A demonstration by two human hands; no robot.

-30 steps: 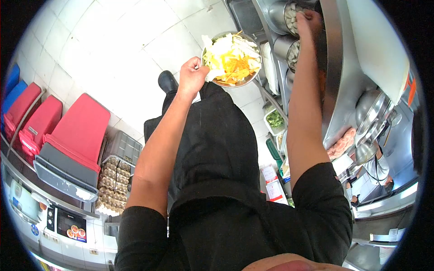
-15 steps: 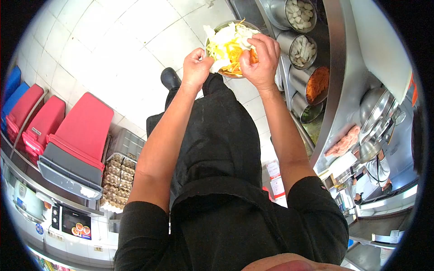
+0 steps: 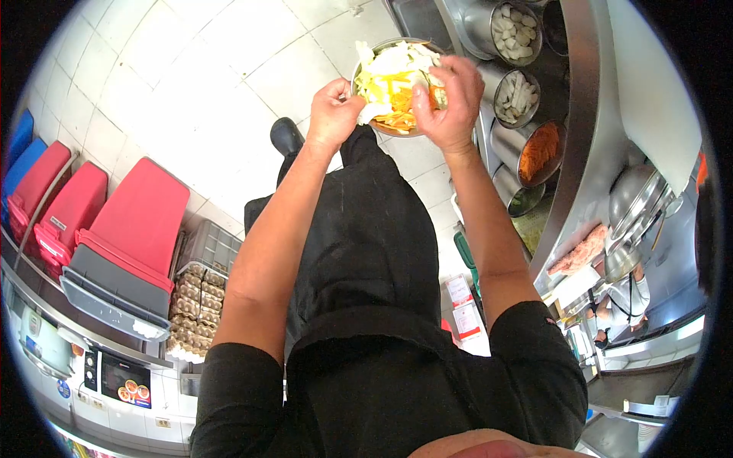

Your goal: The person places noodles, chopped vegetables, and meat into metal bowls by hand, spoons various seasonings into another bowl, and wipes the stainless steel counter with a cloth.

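A round metal bowl [image 3: 397, 133] is full of cut cabbage and orange carrot strips [image 3: 398, 118]. Its left rim is pinched in my left hand [image 3: 336, 114], which is closed beside the vegetables. Over the bowl's right side is my right hand [image 3: 452, 103], its fingers apart and slightly curled, with nothing visibly held. To the right stand metal pots, one with white chunks [image 3: 515, 32], one with white slices [image 3: 516, 98], one with shredded carrot [image 3: 540, 153] and one with something green [image 3: 525, 200].
A steel counter edge [image 3: 584, 137] runs down the right, with raw meat [image 3: 580, 250] and metal bowls [image 3: 634, 195] on it. Red-lidded bins [image 3: 137, 217] and egg trays [image 3: 197, 305] are at left. Another person [image 3: 628, 301] is at far right.
My right hand has come from the pot of white chunks to the bowl, then shifted slightly right with its fingers opening. My left hand stays at the bowl's rim.
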